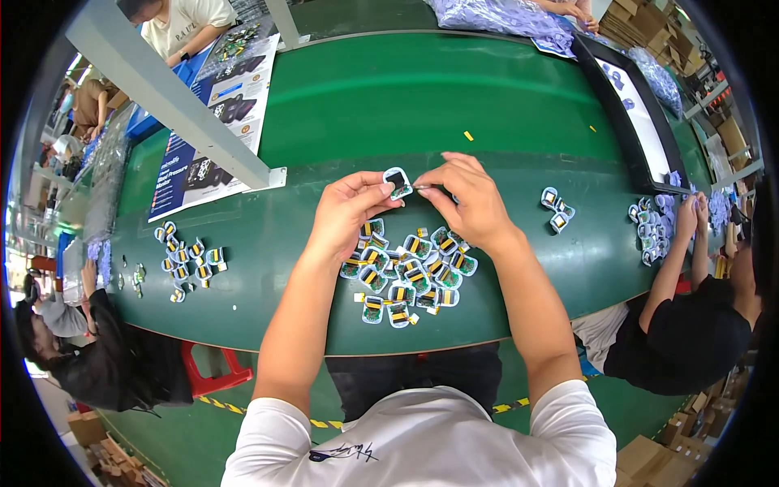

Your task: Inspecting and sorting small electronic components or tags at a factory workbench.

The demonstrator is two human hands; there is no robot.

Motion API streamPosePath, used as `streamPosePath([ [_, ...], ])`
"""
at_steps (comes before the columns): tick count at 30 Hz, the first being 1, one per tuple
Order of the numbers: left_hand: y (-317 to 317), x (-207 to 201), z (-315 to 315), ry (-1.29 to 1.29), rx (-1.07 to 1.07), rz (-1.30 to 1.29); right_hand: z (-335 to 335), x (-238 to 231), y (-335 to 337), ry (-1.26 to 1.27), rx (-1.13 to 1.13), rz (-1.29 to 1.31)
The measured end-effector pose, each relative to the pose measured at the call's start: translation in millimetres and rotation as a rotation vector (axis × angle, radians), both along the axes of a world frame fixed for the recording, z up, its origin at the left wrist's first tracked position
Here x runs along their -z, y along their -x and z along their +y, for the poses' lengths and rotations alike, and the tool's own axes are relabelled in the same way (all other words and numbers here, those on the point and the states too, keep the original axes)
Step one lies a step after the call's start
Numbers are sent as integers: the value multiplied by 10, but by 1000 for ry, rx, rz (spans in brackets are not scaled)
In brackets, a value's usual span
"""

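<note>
My left hand (341, 209) grips a small pale-rimmed plastic housing (397, 183) between thumb and fingers, above the bench. A dark rectangle and a bit of green circuit board show inside the housing. Just to its right, my right hand (472, 201) is closed in a pinch. Whatever lies between those fingertips is too small to make out. Below both hands, on the green work surface, spreads a loose pile of similar housings (415, 276). They carry green boards, black-and-yellow parts and small yellow tabs.
More housings lie in a left group (180, 258) and a small right group (557, 209). A metal post (174, 97) stands on a printed sheet (245, 130). Far right are a black-framed tray (656, 138) and a co-worker's hands (691, 213). Others sit left and far left.
</note>
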State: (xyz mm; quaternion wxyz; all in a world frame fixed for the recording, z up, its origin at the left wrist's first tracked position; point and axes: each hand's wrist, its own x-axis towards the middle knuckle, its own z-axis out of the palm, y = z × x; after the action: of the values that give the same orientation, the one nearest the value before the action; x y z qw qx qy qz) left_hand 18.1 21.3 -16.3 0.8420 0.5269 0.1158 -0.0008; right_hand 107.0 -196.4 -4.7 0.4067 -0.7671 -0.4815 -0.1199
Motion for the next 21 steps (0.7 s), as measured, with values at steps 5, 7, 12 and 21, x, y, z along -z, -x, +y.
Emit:
streamPosePath([
  [5, -20, 66, -56, -148, -6, -34, -14, 20, 71, -129, -74, 282],
  [7, -8, 110, -72, -284, -10, -79, 32, 51, 95, -214, -139, 373],
  [12, 20, 68, -110, -334, -4, -93, 15, 24, 94, -142, -114, 350],
  [21, 34, -30, -100, -287, 92, -74, -2, -14, 123, -16, 71, 240],
])
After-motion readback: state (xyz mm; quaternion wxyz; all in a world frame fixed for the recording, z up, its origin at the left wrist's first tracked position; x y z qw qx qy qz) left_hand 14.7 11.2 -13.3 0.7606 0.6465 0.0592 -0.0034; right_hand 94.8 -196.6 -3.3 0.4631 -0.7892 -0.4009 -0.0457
